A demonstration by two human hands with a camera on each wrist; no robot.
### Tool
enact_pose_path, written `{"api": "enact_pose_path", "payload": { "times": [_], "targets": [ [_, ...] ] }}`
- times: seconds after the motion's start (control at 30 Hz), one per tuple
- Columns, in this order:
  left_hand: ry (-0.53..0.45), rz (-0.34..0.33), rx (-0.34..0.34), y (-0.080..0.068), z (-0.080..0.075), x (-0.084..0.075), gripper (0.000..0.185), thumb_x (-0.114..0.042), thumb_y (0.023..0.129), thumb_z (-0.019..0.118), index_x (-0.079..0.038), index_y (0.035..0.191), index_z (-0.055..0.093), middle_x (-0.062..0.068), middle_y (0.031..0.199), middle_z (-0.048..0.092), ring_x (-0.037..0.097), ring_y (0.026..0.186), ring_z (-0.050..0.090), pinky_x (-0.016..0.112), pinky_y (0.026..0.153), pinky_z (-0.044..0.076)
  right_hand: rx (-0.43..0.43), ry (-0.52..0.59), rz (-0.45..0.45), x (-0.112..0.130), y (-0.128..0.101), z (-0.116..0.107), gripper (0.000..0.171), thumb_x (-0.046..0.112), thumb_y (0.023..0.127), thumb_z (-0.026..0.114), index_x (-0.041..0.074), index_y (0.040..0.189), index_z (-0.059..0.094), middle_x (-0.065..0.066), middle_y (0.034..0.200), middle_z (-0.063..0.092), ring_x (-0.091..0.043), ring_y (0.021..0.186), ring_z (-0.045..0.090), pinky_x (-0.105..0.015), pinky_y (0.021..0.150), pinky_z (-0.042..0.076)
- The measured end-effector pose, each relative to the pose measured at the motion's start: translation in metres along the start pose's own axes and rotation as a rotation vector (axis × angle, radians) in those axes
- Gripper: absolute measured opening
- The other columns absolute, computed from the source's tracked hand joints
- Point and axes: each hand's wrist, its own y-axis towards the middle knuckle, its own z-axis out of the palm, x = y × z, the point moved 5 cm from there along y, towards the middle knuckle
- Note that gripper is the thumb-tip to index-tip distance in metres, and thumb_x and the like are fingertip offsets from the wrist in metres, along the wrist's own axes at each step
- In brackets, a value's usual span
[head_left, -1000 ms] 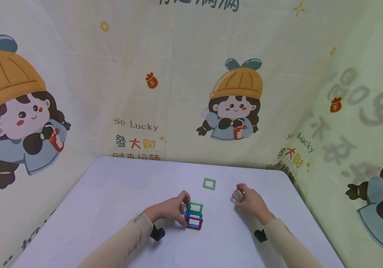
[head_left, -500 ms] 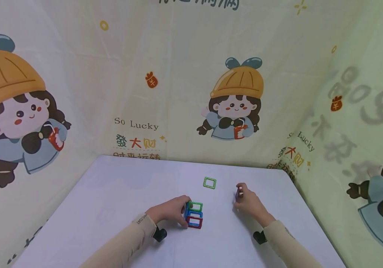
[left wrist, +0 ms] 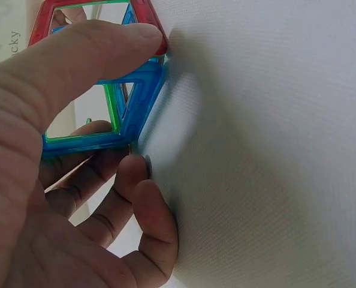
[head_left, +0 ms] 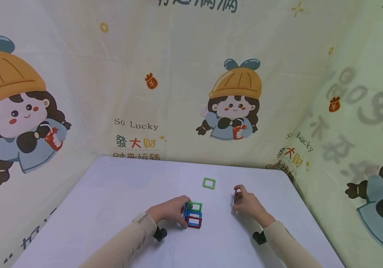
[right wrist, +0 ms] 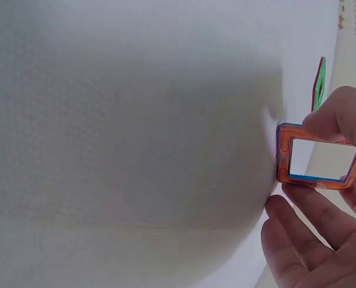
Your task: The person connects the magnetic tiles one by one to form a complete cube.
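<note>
My left hand (head_left: 170,209) holds the side of a small structure of magnetic tiles (head_left: 195,215) on the white table. Green, blue and red square frames make it up. In the left wrist view the thumb lies across the red tile (left wrist: 155,21), with fingertips behind the blue tile (left wrist: 143,102). To the right, my right hand (head_left: 250,206) pinches an orange magnetic tile (right wrist: 284,161) between thumb and fingers. Blue and purple edges show along that tile. From the head it appears upright, nearly edge-on, apart from the structure.
A loose green square tile (head_left: 208,188) lies flat on the white table (head_left: 138,178), behind and between the hands. A printed cloth (head_left: 181,111) hangs behind the table and along its sides.
My right hand has turned its tile from facing the camera to nearly edge-on and shifted slightly left. My left hand's fingers moved a little at the structure, which stays in place.
</note>
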Motion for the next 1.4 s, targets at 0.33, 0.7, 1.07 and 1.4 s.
{"api": "enact_pose_path", "payload": {
  "times": [0.33,0.7,1.07,1.4],
  "targets": [
    [0.013,-0.009,0.007,0.002,0.000,0.000,0.068,-0.024,0.072,0.096,-0.020,0.128,0.057,-0.009,0.108,0.055,0.012,0.097,0.054,0.030,0.083,0.052,0.073,0.056,0.005,0.012,-0.007,0.011,0.069,0.009,0.076,0.087,0.013,0.133,0.048,-0.017,0.129,0.068,-0.030,0.114,0.065,-0.054,0.100,0.051],
    [0.017,-0.018,0.008,0.002,0.000,-0.003,0.068,-0.023,0.072,0.095,-0.019,0.129,0.057,-0.009,0.109,0.056,0.011,0.098,0.054,0.029,0.084,0.052,0.112,0.061,-0.033,0.025,-0.014,0.020,0.067,0.010,0.076,0.088,0.017,0.129,0.048,-0.013,0.127,0.069,-0.026,0.110,0.065,-0.054,0.100,0.050],
    [0.031,-0.020,0.001,0.004,0.002,-0.004,0.069,-0.025,0.072,0.096,-0.020,0.129,0.057,-0.010,0.112,0.057,0.010,0.100,0.054,0.031,0.090,0.054,0.174,0.094,-0.108,0.041,-0.025,0.033,0.066,0.013,0.078,0.089,0.017,0.129,0.049,-0.008,0.127,0.069,-0.024,0.111,0.061,-0.055,0.101,0.051],
    [0.084,-0.039,-0.008,0.009,0.004,-0.007,0.071,-0.027,0.071,0.096,-0.020,0.131,0.058,-0.010,0.111,0.058,0.008,0.103,0.056,0.034,0.097,0.054,0.237,0.130,-0.227,0.056,-0.032,0.040,0.067,0.017,0.079,0.089,0.013,0.130,0.046,-0.010,0.126,0.069,-0.025,0.113,0.061,-0.056,0.102,0.049]
  ]
}}
